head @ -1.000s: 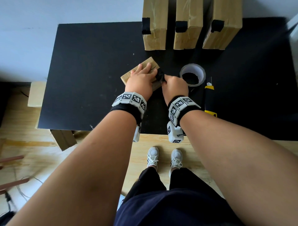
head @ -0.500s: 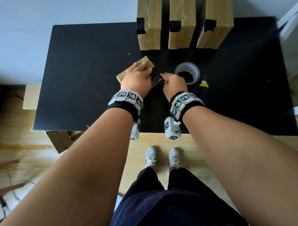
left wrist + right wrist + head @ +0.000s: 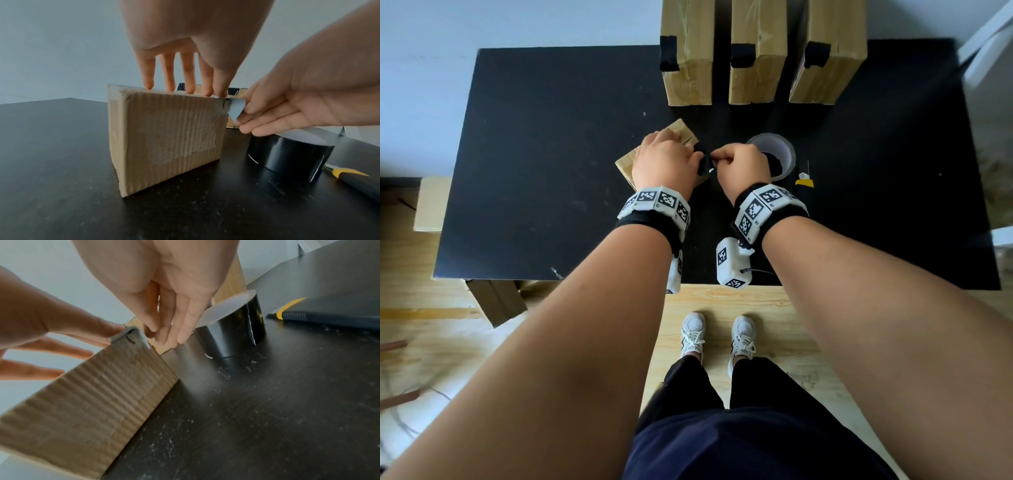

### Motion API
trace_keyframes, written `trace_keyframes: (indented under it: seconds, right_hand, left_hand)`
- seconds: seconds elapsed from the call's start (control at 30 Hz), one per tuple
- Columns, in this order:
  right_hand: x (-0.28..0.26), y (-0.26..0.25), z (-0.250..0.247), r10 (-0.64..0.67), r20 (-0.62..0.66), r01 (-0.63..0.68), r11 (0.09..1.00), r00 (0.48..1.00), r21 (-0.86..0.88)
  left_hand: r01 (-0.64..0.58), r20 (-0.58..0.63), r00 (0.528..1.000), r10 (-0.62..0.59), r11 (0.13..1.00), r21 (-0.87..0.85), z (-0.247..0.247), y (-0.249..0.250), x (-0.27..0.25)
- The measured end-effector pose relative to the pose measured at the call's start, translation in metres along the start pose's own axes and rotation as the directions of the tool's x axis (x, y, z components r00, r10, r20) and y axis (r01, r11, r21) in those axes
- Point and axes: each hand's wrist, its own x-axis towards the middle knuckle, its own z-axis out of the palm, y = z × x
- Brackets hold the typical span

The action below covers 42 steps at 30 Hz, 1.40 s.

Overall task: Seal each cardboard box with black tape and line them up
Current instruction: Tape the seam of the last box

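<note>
Black table [image 3: 551, 171] against pale wall. Left of centre: small box [image 3: 627, 163] standing on table, corrugated side toward left-wrist camera. Left hand [image 3: 662, 161] on top of box, fingers [image 3: 149, 76] straight and slightly spread, tips pressing top edge. At box's right top corner: tape strip [image 3: 236, 108], partly stuck on corner, free end curling off, pale backing showing. Right hand [image 3: 739, 164] just right of box, fingers curled, pinching free end of strip. Tape roll [image 3: 777, 156] upright on table just behind right hand, close to box, not touching it. Knife [image 3: 804, 180] with yellow-black handle lying right of roll. At far table edge: three boxes [image 3: 758, 51] standing side by side with gaps between, each with black tape over near top edge. Floor below: wood boards, white sneakers [image 3: 717, 334].
</note>
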Motion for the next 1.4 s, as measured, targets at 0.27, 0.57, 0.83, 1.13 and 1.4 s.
trace_keyframes:
  seconds: [0.27, 0.57, 0.83, 1.13, 1.4]
  right_hand:
    - [0.003, 0.001, 0.001, -0.001, 0.009, 0.001, 1.0, 1.0, -0.006]
    - [0.011, 0.0, -0.002, 0.012, 0.07, -0.013, 1.0, 0.997, 0.004]
    - [0.014, -0.001, -0.007, 0.031, 0.118, -0.038, 0.998, 0.992, 0.051]
    - [0.013, 0.0, -0.014, 0.025, 0.176, -0.039, 0.996, 0.984, 0.075]
    - [0.009, 0.0, -0.011, 0.004, 0.16, -0.01, 0.999, 0.987, 0.04]
  left_hand:
    - [-0.008, 0.006, 1.0, 0.008, 1.0, 0.025, 0.005, -0.003, 0.003]
    - [0.014, -0.003, 1.0, -0.013, 0.999, 0.051, 0.006, -0.001, 0.003]
    - [-0.11, -0.009, 0.994, 0.112, 0.984, 0.142, -0.003, 0.005, -0.008]
    - [-0.2, -0.016, 0.979, 0.205, 0.968, 0.15, -0.002, -0.003, -0.015]
    - [-0.184, 0.018, 0.983, 0.184, 0.975, 0.126, -0.006, -0.002, -0.019]
